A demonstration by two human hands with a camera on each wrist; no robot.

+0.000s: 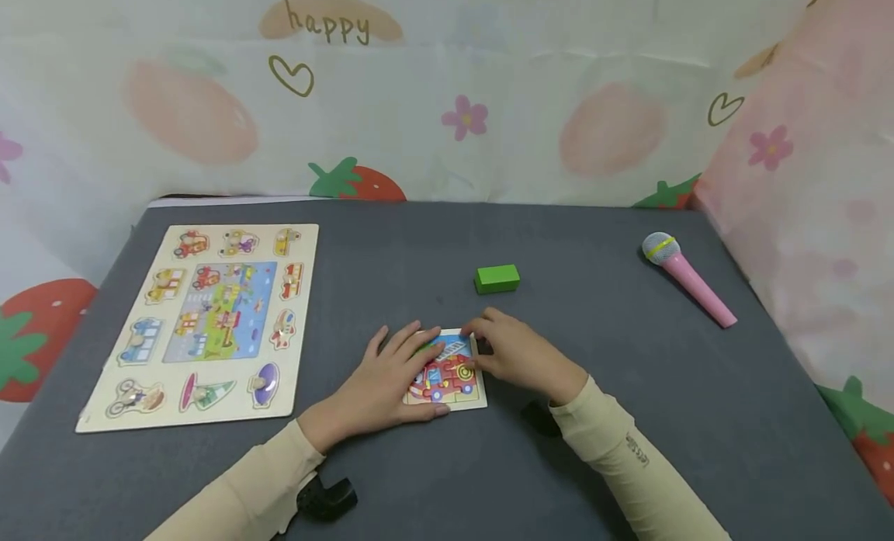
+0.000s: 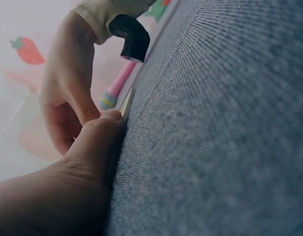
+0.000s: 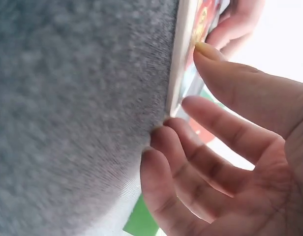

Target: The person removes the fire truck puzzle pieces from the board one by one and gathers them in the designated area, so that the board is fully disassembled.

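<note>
A small square picture puzzle (image 1: 447, 382) with a red vehicle and a ladder on it lies in a pale frame on the grey table. My left hand (image 1: 387, 378) rests over its left side, fingers mostly straight across the picture and thumb along the near edge. At the far right corner my right hand (image 1: 524, 351) pinches the puzzle, its index finger at the corner and its thumb on the picture. The right wrist view shows the right thumb (image 3: 230, 76) against the picture face. The other right fingers (image 3: 164, 184) bend beside the board's edge.
Beyond the puzzle lies a green block (image 1: 497, 279). A large wooden peg puzzle board (image 1: 296, 378) with vehicle pieces lies on the left. Toward the back right is a pink toy microphone (image 1: 698, 289). A printed cloth (image 1: 510, 67) hangs behind the table (image 1: 433, 479).
</note>
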